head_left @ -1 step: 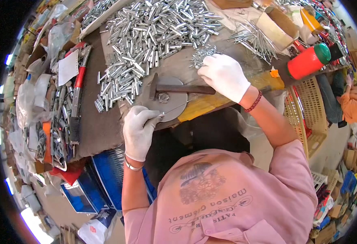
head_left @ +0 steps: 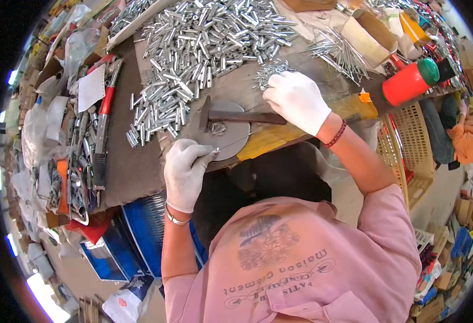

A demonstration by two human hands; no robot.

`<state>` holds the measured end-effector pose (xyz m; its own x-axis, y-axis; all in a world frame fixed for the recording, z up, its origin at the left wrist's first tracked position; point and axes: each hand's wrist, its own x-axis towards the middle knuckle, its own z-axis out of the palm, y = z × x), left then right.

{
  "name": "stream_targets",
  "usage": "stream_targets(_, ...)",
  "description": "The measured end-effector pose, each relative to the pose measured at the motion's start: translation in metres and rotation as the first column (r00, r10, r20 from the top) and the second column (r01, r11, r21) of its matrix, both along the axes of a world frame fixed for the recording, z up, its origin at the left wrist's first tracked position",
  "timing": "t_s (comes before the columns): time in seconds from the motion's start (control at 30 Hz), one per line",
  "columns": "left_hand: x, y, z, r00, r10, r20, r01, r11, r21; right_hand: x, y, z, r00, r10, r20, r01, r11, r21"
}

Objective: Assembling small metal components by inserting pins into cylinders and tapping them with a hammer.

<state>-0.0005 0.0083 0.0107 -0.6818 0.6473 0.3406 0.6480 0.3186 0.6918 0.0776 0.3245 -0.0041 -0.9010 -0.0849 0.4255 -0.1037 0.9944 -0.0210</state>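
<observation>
Pale floor (head_left: 441,188), brown worktable (head_left: 126,175), bright light (head_left: 47,299) lower left.

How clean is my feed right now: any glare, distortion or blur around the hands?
Head view: fisheye bends the surroundings toward a black rim; a bright patch at lower left is blown out; the metal tubes glint; both gloved hands, left hand and right hand, look bright but show no obvious motion blur; the thin rod is faint.

Red container (head_left: 404,86), yellow basket (head_left: 417,141), white paper (head_left: 90,89)
</observation>
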Motion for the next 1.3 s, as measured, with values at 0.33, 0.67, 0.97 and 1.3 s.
stream_targets(0.33,0.000,-0.001,-0.003,1.000,0.012,-0.023,-0.013,0.999,-0.033,0.002,-0.064,0.031,0.984,0.176,0.026,-0.153,0.909,-0.388)
stream_targets(0.67,-0.001,-0.003,-0.014,0.999,0.032,-0.007,-0.032,0.999,-0.012,-0.017,-0.117,0.025,0.949,0.309,0.069,-0.202,0.759,-0.619)
stream_targets(0.97,-0.002,-0.005,-0.017,0.996,0.014,-0.089,-0.011,0.999,0.043,-0.013,-0.122,0.033,0.929,0.365,0.055,-0.274,0.782,-0.559)
stream_targets(1.3,0.000,-0.002,-0.011,0.993,0.046,-0.111,-0.052,0.997,-0.048,-0.012,-0.130,0.036,0.911,0.406,0.066,-0.363,0.869,-0.336)
